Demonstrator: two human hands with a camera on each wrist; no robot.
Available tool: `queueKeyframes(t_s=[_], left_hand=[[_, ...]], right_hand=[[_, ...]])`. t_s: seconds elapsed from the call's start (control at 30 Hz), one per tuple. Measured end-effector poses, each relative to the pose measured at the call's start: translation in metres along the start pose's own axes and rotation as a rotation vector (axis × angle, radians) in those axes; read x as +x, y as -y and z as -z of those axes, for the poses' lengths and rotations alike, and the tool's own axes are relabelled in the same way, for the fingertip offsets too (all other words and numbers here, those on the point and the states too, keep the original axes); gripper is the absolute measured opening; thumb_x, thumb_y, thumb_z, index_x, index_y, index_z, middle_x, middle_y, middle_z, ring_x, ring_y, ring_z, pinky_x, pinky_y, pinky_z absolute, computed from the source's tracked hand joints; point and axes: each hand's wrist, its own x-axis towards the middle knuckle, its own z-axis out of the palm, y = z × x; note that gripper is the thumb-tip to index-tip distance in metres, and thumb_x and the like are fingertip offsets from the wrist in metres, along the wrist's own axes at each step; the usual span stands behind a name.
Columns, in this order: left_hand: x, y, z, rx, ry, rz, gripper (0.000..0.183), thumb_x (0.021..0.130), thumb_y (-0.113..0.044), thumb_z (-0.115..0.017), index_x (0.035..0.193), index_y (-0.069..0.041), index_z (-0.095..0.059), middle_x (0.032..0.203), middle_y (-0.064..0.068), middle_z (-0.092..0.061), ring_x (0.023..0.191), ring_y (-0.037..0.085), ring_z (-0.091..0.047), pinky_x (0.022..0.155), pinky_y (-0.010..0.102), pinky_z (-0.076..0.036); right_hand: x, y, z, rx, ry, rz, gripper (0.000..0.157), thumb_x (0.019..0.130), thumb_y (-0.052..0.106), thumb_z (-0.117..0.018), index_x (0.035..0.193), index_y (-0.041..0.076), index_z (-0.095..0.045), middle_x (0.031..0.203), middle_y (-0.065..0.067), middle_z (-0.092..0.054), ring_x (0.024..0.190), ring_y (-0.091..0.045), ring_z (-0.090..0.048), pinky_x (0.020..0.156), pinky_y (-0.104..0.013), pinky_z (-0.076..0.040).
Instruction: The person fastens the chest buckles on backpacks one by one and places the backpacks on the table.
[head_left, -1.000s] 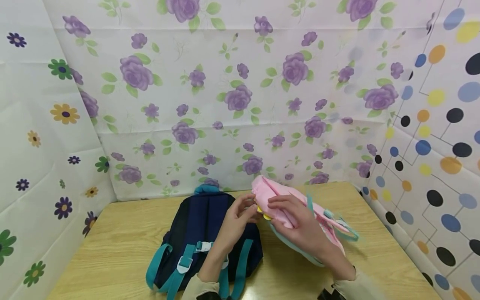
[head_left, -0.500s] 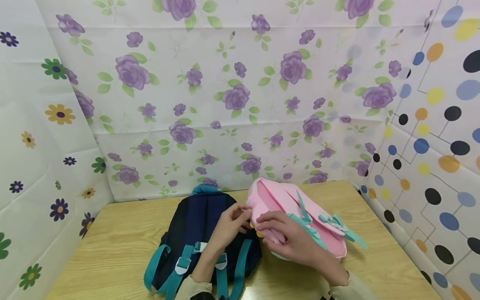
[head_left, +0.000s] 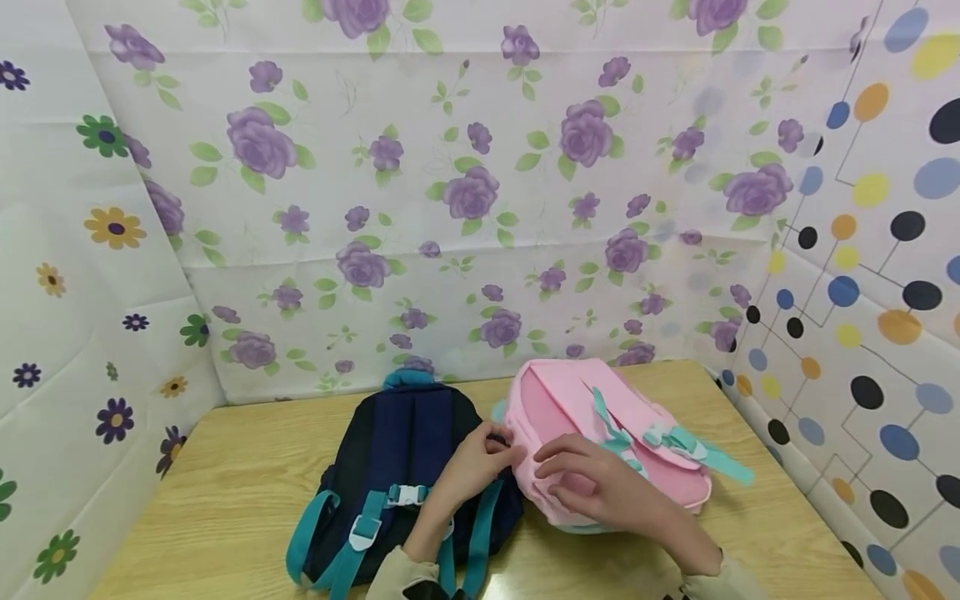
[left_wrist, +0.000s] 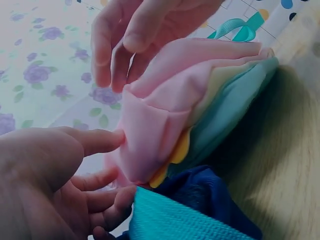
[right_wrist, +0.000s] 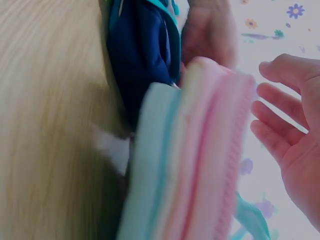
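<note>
A pink backpack [head_left: 558,387] with mint straps lies on the table, its strap side up. In the left wrist view its mint lower side and a yellow scalloped trim [left_wrist: 172,157] show. My left hand [head_left: 474,468] is at its left end, thumb and fingertips touching the pink cloth, fingers fairly straight. Just over the near part of the pink backpack is my right hand [head_left: 611,492]; the right wrist view shows its fingers [right_wrist: 280,132] spread, with a gap between them and the cloth. Under my left forearm lies a navy backpack [head_left: 408,417] with teal straps.
Both backpacks lie side by side on a wooden table [head_left: 225,492]. A floral sheet [head_left: 420,167] hangs behind it, a daisy-print sheet [head_left: 52,200] on the left and a dotted sheet [head_left: 900,275] on the right. A white buckle [head_left: 407,495] sits on the navy backpack's straps.
The pink backpack has come down from a tilted pose to lie flatter, strap side up. My right hand has let go of it; my left hand has moved slightly down along its end.
</note>
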Motion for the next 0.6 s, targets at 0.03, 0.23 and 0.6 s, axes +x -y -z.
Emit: queueKeyframes(t_s=[0.03, 0.23, 0.6], left_hand=[[0.001, 0.001, -0.001, 0.018, -0.002, 0.01, 0.039, 0.092, -0.035, -0.07, 0.114, -0.005, -0.06, 0.094, 0.007, -0.072, 0.08, 0.016, -0.065, 0.068, 0.028, -0.049], [0.004, 0.001, -0.009, 0.146, -0.008, 0.063, 0.037, 0.088, -0.039, -0.071, 0.113, -0.014, -0.062, 0.096, 0.0, -0.072, 0.086, 0.013, -0.066, 0.073, 0.031, -0.05], [0.006, -0.007, -0.016, 0.378, -0.106, 0.022, 0.032, 0.087, -0.037, -0.07, 0.112, -0.017, -0.065, 0.085, -0.009, -0.064, 0.072, 0.007, -0.057, 0.069, 0.032, -0.043]], right_hand=[[-0.003, -0.002, 0.003, -0.002, -0.008, -0.003, 0.032, 0.086, 0.001, -0.074, 0.113, 0.016, -0.069, 0.121, -0.003, -0.063, 0.11, -0.014, -0.06, 0.098, -0.016, -0.044], [-0.023, -0.012, 0.024, 0.011, -0.06, -0.058, 0.044, 0.083, -0.006, -0.074, 0.117, 0.022, -0.068, 0.12, -0.003, -0.063, 0.109, -0.013, -0.06, 0.094, -0.013, -0.045], [-0.053, -0.025, 0.06, -0.076, -0.104, -0.137, 0.05, 0.08, -0.011, -0.075, 0.114, 0.025, -0.068, 0.115, -0.001, -0.065, 0.107, -0.01, -0.061, 0.088, -0.011, -0.046]])
